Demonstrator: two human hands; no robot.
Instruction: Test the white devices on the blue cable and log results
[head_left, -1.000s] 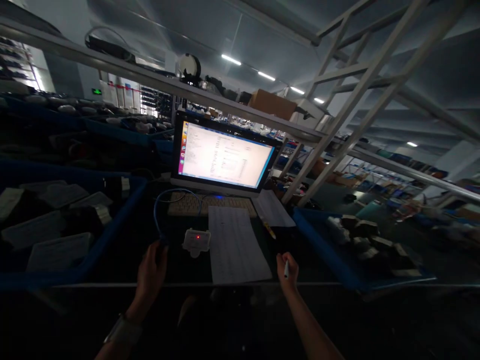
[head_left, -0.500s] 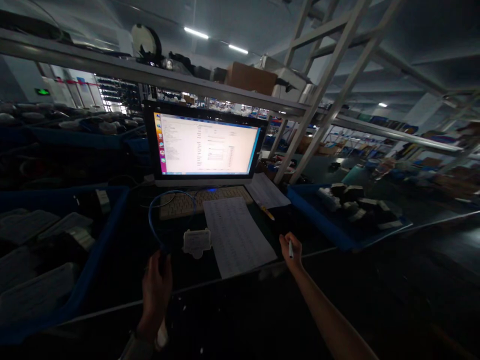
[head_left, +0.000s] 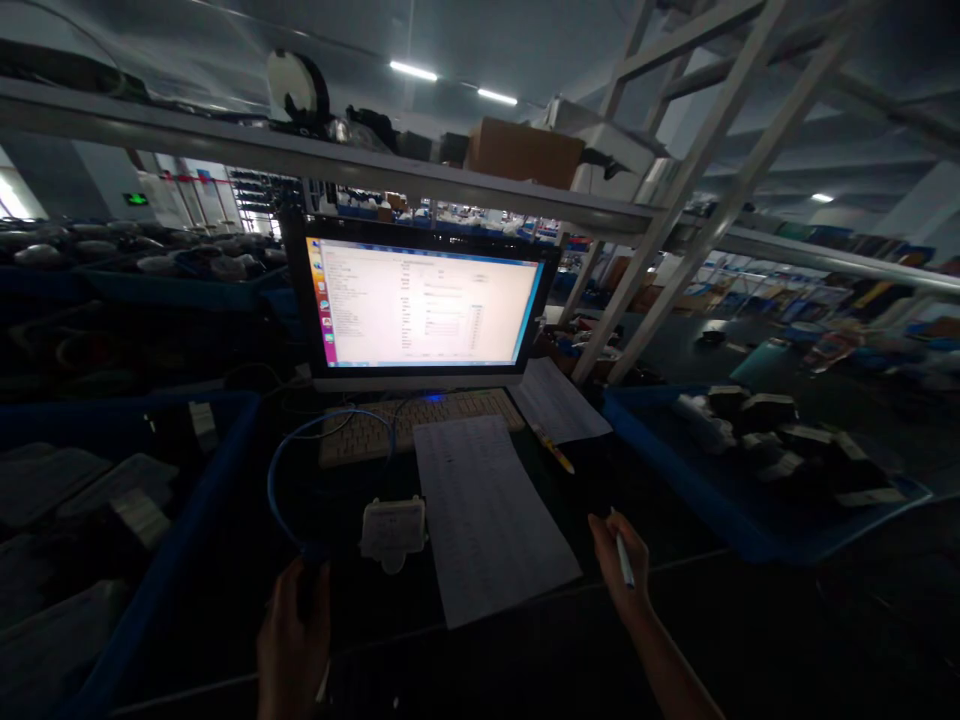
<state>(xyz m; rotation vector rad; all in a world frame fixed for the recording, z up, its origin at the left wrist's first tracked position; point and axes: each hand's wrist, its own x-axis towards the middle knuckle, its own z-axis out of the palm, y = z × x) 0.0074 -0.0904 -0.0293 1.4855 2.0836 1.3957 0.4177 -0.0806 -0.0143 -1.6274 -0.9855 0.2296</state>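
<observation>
My left hand [head_left: 292, 635] is closed at the lower left, its fingers round the end of a blue cable [head_left: 274, 478] that loops up toward the keyboard. The fingertips and the cable's end are dark and hard to make out. At the lower right my right hand [head_left: 615, 550] grips a white pen [head_left: 625, 564], which slants down across the fingers. Between the two hands lie a small pale plastic cover [head_left: 393, 530] and a printed sheet of paper [head_left: 495, 530]. The right hand is just beyond the sheet's right edge, apart from it.
A lit monitor [head_left: 427, 305] stands behind the keyboard [head_left: 352, 436]. A second sheet [head_left: 564, 402] and a yellow pen [head_left: 556, 455] lie to the right. Blue bins [head_left: 757, 545] of parts flank the workspace; the left bin [head_left: 176, 550] is close to my left hand. A shelf [head_left: 360, 172] runs above.
The view has shifted, so most things sit lower. My left hand appears lower and further left with the cable; my right hand still grips the pen, whose tilt has changed.
</observation>
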